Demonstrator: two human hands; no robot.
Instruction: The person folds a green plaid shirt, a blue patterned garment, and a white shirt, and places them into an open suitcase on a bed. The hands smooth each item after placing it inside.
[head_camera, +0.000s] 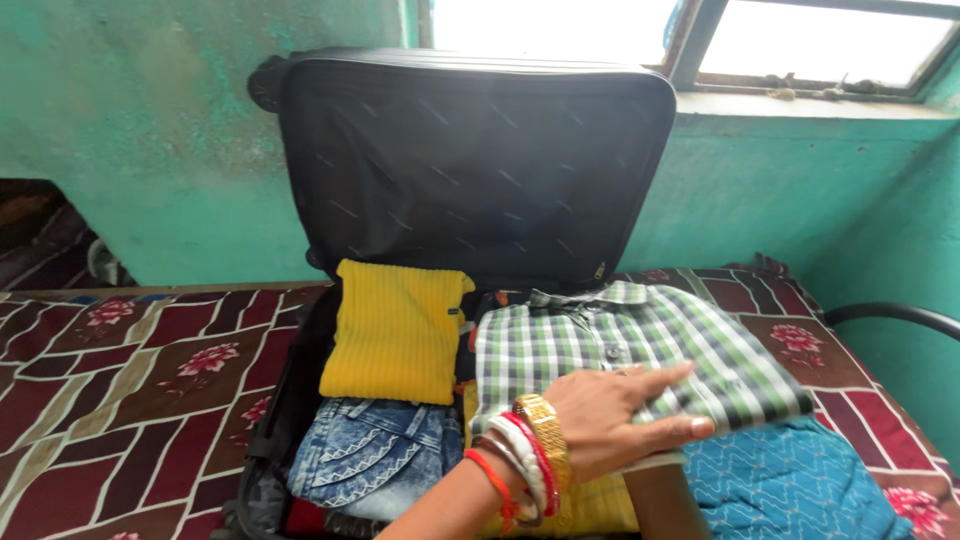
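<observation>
The left hand (615, 420) lies flat, fingers spread, on the folded green checked shirt (640, 355), whose long axis runs three to nine o'clock across the open suitcase (470, 160); right hand unseen.

No package, sign or screen shows in this view; the only thing of the kind is a small dark rectangular fabric tag (453, 312) sewn into the right side seam of the folded yellow ribbed knit garment (396, 332), near its upper corner, standing out from the edge toward the folded green, white and black checked shirt (640, 350) beside it. The tag is too small to tell any marking on it. Both garments lie in the open black soft-sided suitcase (470, 160), whose lining bears no label that can be made out
</observation>
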